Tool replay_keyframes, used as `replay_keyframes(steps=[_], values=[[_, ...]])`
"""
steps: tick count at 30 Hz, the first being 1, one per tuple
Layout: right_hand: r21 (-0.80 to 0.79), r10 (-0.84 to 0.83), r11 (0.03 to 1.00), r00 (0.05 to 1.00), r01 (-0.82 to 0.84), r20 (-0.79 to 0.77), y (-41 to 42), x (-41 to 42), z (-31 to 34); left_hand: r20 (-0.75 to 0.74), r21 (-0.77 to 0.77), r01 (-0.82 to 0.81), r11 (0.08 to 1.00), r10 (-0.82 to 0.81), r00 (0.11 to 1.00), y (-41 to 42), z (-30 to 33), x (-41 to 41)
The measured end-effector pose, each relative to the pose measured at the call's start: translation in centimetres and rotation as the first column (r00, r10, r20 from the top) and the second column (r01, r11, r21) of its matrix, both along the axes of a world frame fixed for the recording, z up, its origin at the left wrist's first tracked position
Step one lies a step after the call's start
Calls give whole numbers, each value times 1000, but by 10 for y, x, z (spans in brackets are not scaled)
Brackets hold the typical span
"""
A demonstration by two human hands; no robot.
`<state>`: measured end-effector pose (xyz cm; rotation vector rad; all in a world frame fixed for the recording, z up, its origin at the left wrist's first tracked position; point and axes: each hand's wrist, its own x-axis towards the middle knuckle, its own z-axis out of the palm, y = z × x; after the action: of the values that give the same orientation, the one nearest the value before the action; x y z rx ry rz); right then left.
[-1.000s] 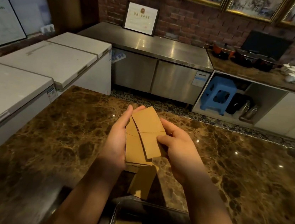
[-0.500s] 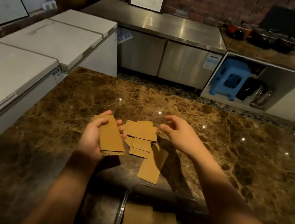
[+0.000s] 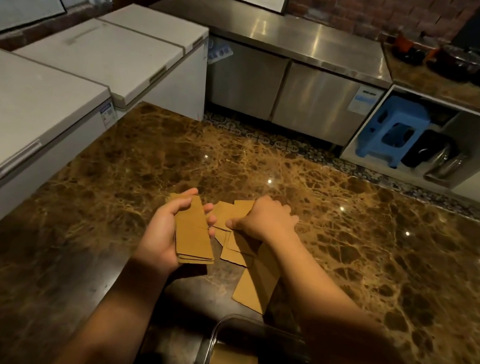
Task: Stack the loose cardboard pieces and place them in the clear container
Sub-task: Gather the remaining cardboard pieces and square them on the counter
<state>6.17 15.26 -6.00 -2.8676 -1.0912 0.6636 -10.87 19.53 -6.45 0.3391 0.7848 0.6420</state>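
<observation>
Cardboard pieces are split between two spots on the brown marble countertop. A neat stack of cardboard strips lies in the left hand, palm up, with the thumb on one long edge and the fingertips curled over the far and right edges, so the hand is closed around the stack. Just beside it to the right, the loose cardboard pieces lie overlapping on the stone. The right hand rests palm down on top of this pile, fingers bent and pressing on the sheets; whether the fingers actually pinch a piece cannot be told. One longer cardboard strip pokes out from under the right wrist toward the camera, lying flat and slightly angled. Near the bottom edge sits the clear container, its rounded rim visible, partly hidden by the right forearm, with some cardboard already inside. White chest freezers line the left side, a stainless steel counter stands across the aisle, and a blue plastic stool is tucked on an open shelf at right.
</observation>
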Motion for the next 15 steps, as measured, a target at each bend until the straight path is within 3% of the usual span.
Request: replay_keyframes(steps=[5, 8, 11, 13, 15], values=[[296, -112, 928, 927, 227, -358, -9, 12, 16, 18, -12, -51, 999, 52, 999, -2, 1, 0], [424, -107, 782, 769, 456, -630, -27, 21, 42, 6, 36, -66, 997, 65, 998, -3, 8, -1], [465, -1, 574, 569, 674, -822, -47, 22, 73, 38, 117, -49, 992, 45, 998, -8, 26, 5], [435, 90, 524, 460, 732, -883, -59, 17, 90, 98, 171, -15, 985, -2, 995, -14, 42, 10], [430, 163, 531, 410, 730, -898, -69, 8, 101, 153, 245, 62, 968, -101, 983, -21, 58, 17]])
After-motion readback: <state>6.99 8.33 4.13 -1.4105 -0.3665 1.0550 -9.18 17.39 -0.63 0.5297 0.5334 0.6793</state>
